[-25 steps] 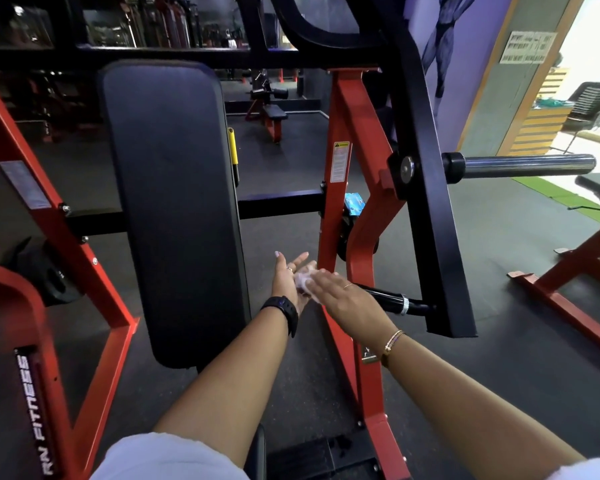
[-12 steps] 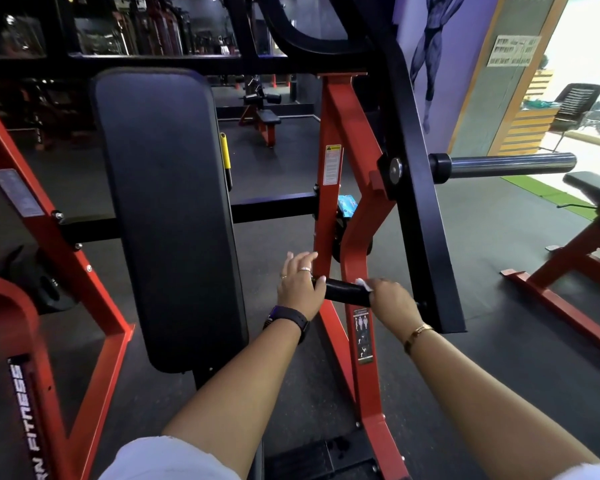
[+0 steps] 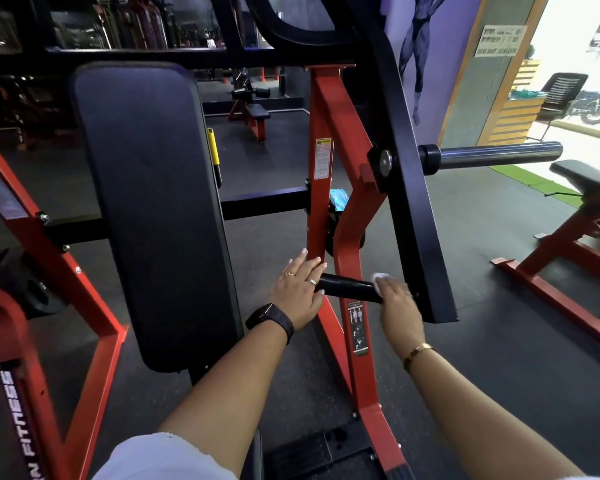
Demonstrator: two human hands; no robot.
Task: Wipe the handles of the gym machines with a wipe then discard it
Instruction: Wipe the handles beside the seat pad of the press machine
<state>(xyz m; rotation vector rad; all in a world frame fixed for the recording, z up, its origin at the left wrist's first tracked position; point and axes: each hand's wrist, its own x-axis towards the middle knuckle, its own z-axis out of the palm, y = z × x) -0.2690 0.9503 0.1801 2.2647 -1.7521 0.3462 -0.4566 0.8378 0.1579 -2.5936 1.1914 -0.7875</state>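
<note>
A black cylindrical handle point(image 3: 347, 288) sticks out leftward from the black lever arm point(image 3: 416, 216) of a red gym machine. My left hand point(image 3: 300, 289) holds the free left end of the handle, fingers curled over it. My right hand point(image 3: 397, 304) is wrapped round the handle's right end, close to the lever arm. It holds a white wipe point(image 3: 380, 280) against the grip, and only a corner of the wipe shows above the fingers.
A tall black back pad point(image 3: 153, 209) stands to the left of my hands. The red frame upright point(image 3: 329, 188) rises behind the handle, with a blue packet point(image 3: 338, 199) tucked on it. A chrome weight peg point(image 3: 496, 155) juts right. Another red machine point(image 3: 565, 271) sits at right.
A second ago both hands met around the wipe near the handle's tip. My right hand has since slid the wipe rightward along the handle to the lever arm, while my left hand stays at the free end.
</note>
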